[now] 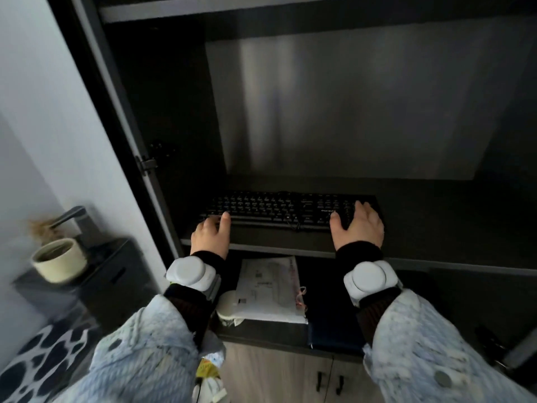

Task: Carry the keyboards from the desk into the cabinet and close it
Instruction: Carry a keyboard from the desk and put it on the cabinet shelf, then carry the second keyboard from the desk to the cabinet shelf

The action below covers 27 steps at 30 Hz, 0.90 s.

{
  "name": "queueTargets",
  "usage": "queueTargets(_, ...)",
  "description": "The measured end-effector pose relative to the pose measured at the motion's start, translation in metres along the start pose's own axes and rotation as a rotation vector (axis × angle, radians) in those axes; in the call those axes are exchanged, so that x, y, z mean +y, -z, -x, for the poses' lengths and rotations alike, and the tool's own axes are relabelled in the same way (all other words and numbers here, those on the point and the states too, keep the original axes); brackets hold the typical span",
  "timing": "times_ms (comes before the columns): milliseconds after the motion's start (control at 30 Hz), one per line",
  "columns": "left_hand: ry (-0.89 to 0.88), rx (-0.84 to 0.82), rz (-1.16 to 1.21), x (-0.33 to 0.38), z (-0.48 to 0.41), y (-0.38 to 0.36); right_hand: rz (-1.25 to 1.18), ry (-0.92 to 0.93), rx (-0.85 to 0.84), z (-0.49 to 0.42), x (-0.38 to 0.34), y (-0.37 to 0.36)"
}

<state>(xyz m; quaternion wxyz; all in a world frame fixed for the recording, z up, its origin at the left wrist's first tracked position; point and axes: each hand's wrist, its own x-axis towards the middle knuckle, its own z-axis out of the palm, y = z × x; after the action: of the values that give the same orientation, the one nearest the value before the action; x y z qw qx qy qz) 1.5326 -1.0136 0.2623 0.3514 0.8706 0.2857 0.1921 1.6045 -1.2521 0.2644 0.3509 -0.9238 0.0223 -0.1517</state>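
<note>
A black keyboard [279, 209] lies flat on a dark shelf [421, 228] inside the open cabinet. My left hand [210, 235] grips its near left corner, thumb on the keys. My right hand [359, 225] covers its right end, fingers curled over the keys. Both wrists carry white round devices. The cabinet's left door [66, 112] stands open, its pale inner face toward me. No other keyboard is in view.
The lower shelf holds a stack of papers [270, 289], a white round object [228, 306] and a dark blue book [334, 330]. To the left, a cream bowl [59, 258] sits on a black unit [96, 283]. Below are wooden doors with black handles [329, 382].
</note>
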Motion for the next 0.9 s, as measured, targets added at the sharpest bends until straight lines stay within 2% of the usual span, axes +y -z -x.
queueTargets(167,0.037,0.017,-0.048,-0.009,0.069,0.014,-0.09,0.11,-0.057,0.043,0.01,0.02)
queueTargets(367,0.114,0.016,-0.117,-0.025,0.191,0.015,-0.193,0.135,-0.252,0.119,0.045,0.039)
queueTargets(500,0.166,-0.073,-0.268,-0.049,0.256,0.02,-0.218,0.126,-0.454,0.172,0.053,0.043)
queueTargets(567,0.184,-0.106,-0.296,-0.059,0.273,0.022,-0.217,0.125,-0.484,0.192,0.055,0.039)
queueTargets(800,0.332,-0.091,-0.173,-0.107,0.34,0.062,-0.289,0.155,-0.647,0.279,0.038,0.033)
queueTargets(900,0.5,-0.052,-0.058,-0.138,0.373,0.097,-0.332,0.209,-0.779,0.334,0.012,0.028)
